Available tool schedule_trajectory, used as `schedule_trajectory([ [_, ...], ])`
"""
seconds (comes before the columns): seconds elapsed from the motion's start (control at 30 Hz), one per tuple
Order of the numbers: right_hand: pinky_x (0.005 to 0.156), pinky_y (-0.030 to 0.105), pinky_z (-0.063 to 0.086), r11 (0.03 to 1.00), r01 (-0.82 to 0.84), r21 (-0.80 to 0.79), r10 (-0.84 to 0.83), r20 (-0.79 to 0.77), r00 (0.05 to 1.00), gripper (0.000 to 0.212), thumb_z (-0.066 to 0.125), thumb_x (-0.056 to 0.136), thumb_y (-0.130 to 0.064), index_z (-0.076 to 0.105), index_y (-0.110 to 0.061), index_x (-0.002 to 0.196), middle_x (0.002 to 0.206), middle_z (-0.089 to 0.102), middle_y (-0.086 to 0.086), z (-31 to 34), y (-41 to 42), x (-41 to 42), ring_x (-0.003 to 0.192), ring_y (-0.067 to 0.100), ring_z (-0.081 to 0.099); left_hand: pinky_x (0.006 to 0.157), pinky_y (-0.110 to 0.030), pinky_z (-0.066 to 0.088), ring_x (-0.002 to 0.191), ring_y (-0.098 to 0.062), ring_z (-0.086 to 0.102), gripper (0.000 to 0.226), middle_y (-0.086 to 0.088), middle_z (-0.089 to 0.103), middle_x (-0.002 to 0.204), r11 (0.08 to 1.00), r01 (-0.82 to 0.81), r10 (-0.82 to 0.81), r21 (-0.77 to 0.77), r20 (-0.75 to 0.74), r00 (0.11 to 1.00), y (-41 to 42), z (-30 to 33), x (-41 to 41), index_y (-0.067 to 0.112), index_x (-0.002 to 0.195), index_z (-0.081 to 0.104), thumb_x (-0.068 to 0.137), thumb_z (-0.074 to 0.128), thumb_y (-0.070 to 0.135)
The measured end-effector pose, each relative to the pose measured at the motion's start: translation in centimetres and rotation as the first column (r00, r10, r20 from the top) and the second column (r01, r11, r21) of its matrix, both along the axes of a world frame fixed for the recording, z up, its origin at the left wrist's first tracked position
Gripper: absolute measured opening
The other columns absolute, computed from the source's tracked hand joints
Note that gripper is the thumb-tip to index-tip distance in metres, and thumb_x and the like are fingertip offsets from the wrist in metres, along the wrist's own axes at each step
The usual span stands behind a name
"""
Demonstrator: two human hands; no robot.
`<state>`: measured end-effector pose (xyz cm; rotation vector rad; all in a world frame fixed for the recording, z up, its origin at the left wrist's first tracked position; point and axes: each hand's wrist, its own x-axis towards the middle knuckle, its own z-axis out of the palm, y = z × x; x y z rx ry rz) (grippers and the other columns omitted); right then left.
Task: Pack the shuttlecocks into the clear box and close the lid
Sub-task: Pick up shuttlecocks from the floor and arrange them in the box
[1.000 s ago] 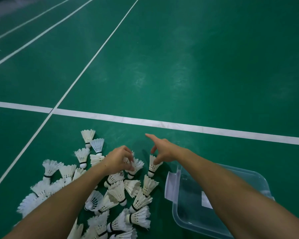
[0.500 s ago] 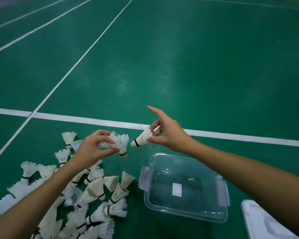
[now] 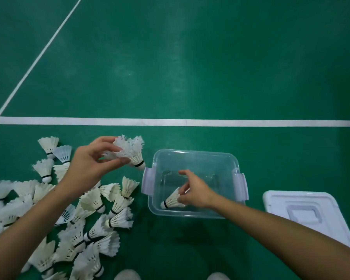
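Observation:
A clear plastic box [image 3: 196, 156] stands open on the green court floor. My right hand [image 3: 194, 190] is inside it, pinching the feathers of one white shuttlecock [image 3: 171, 200] near the box's bottom at its near left corner. My left hand [image 3: 89, 164] is raised left of the box and grips a small bunch of shuttlecocks [image 3: 132, 150], cork ends pointing towards the box. Several more shuttlecocks lie in a loose pile [image 3: 85, 219] on the floor at the left. The white lid [image 3: 309, 215] lies flat to the right of the box.
A white court line [image 3: 190, 122] runs across the floor behind the box, and a second line [image 3: 38, 57] slants away at the upper left. Two white shoe tips [image 3: 127, 275] show at the bottom edge.
My right hand carried its shuttlecock from above the box down into it. My left hand stayed raised with its bunch. The view tilted down, bringing the lid fully into sight.

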<state>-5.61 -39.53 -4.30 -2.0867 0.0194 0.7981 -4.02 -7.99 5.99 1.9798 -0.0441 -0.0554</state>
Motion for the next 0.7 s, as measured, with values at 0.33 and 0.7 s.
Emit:
schedule_trajectory([
  [0.33,0.07,0.025,0.057,0.994,-0.098,-0.058,0.087,-0.166,0.982,0.099,0.089,0.078,-0.005,0.033,-0.015,0.158,0.094,0.061,-0.002,-2.6,0.7,0.4,0.08,0.013,0.063,0.087,-0.013,0.058,0.089,-0.009,0.077,0.022,0.015,0.065,0.128,0.978,0.158,-0.156,0.137,-0.023,0.987,-1.8,1.2,-0.3,0.033,0.091,0.08,0.071,0.087,0.029],
  [0.7,0.092,0.042,0.063,0.958,0.125,0.257,-0.188,0.238,0.953,0.06,0.088,0.082,-0.007,0.061,-0.021,0.134,0.113,0.072,0.001,8.3,-3.3,1.2,0.099,0.018,0.075,0.079,-0.024,0.062,0.089,0.005,0.072,0.028,0.011,0.071,0.118,0.808,0.445,-0.513,0.386,0.09,0.853,-5.0,3.4,4.0,0.032,0.09,0.081,0.08,0.08,0.058],
])
